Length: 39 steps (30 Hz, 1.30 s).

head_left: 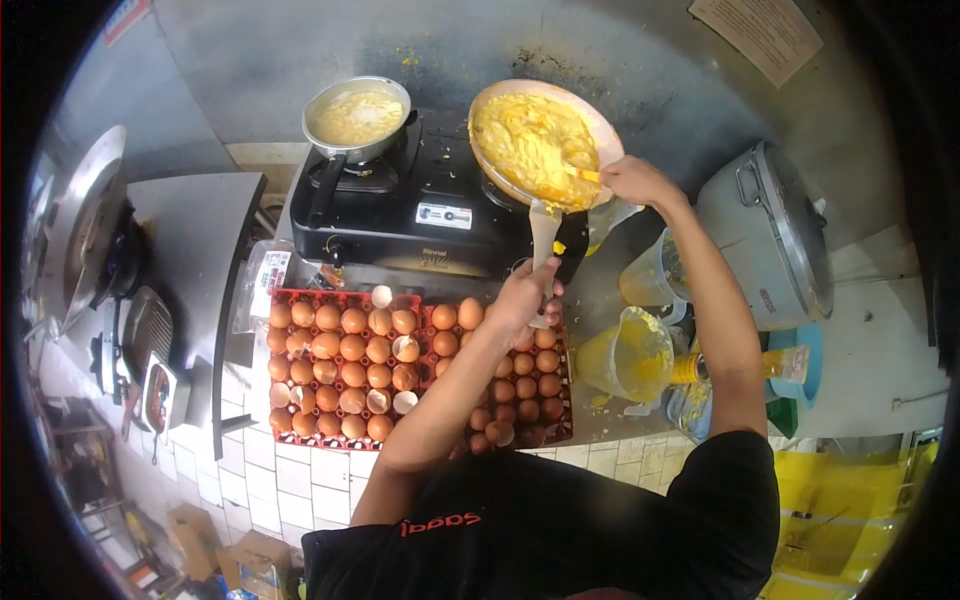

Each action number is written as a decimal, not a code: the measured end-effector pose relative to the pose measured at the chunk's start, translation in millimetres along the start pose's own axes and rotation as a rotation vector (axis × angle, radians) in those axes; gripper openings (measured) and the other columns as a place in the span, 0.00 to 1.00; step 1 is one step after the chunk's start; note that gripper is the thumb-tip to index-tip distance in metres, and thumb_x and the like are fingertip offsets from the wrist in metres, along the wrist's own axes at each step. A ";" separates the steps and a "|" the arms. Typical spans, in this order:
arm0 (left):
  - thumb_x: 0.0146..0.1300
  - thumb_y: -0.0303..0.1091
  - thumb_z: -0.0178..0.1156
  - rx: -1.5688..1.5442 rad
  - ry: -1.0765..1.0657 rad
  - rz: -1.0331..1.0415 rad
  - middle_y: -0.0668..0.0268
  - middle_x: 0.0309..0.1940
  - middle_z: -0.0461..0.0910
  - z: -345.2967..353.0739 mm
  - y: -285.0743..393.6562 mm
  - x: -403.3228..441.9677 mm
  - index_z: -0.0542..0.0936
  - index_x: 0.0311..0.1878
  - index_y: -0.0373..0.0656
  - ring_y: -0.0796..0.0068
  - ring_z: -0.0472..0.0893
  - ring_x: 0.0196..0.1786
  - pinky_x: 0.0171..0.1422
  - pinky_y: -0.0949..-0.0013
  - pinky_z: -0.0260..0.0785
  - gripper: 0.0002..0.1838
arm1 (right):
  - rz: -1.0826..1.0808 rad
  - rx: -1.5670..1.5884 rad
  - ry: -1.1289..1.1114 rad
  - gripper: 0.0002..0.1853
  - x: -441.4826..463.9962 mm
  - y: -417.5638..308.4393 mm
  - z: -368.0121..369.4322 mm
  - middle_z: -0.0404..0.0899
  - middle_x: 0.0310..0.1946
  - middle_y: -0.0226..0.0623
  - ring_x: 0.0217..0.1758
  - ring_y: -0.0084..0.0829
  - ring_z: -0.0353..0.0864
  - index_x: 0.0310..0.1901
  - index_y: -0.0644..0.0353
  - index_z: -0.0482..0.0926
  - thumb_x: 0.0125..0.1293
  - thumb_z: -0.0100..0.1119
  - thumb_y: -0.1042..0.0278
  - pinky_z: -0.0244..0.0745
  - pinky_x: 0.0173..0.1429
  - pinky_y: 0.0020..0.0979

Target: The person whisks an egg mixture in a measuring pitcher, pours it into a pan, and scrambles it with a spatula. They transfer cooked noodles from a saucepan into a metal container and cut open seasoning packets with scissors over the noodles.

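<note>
Left hand (532, 295) grips the pan handle (544, 228), centre; right hand (637, 183), upper right, clasps a utensil (587, 175), tip indistinct against yellow egg (525, 130)!

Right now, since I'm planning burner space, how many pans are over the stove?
2: the dark-handled pan over the left of the stove, and the pale-handled pan, gripped by the left hand, over the right. None seems hidden there.
</note>
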<state>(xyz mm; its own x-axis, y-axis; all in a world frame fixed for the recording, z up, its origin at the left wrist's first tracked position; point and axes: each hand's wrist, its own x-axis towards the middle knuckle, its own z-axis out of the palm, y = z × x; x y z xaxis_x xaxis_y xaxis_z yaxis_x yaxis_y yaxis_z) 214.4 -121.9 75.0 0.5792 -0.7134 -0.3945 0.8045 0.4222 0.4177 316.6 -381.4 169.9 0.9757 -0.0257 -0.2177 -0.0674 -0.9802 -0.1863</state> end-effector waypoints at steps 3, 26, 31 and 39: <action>0.73 0.41 0.54 0.050 0.006 0.026 0.68 0.27 0.68 0.1 -0.7 1.7 0.68 0.47 0.46 0.78 0.64 0.20 0.20 0.73 0.58 0.11 | -0.097 -0.048 -0.016 0.16 -7.5 -21.2 9.9 0.81 0.31 0.52 0.35 0.46 0.82 0.36 0.61 0.83 0.65 0.54 0.56 0.74 0.43 0.43; 0.72 0.40 0.54 0.052 0.008 0.027 0.69 0.29 0.69 2.0 -0.5 -1.4 0.71 0.53 0.44 0.80 0.64 0.21 0.23 0.76 0.59 0.13 | 0.394 0.067 0.112 0.17 46.2 7.4 10.0 0.83 0.44 0.53 0.49 0.49 0.83 0.42 0.65 0.84 0.63 0.51 0.61 0.76 0.54 0.43; 0.73 0.42 0.54 0.046 -0.036 0.018 0.68 0.28 0.68 -1.5 1.0 1.0 0.67 0.49 0.46 0.79 0.65 0.21 0.21 0.74 0.60 0.12 | 0.102 0.040 0.080 0.18 59.3 -18.1 24.8 0.83 0.41 0.54 0.46 0.50 0.83 0.42 0.63 0.84 0.64 0.51 0.58 0.75 0.52 0.43; 0.73 0.44 0.54 0.098 -0.037 0.042 0.67 0.30 0.71 -5.2 -0.8 4.2 0.67 0.49 0.45 0.76 0.70 0.22 0.23 0.72 0.66 0.13 | -0.160 -0.217 0.036 0.15 -23.5 -59.1 0.4 0.83 0.38 0.51 0.46 0.50 0.82 0.42 0.58 0.84 0.65 0.52 0.60 0.75 0.51 0.46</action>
<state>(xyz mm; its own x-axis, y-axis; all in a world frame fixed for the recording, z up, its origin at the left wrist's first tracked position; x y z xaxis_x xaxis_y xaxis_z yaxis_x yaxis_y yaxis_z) 216.9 -122.3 68.7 0.6052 -0.7170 -0.3458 0.7623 0.3966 0.5115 297.6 -322.7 185.6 0.9774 0.1298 -0.1670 0.1309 -0.9914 -0.0046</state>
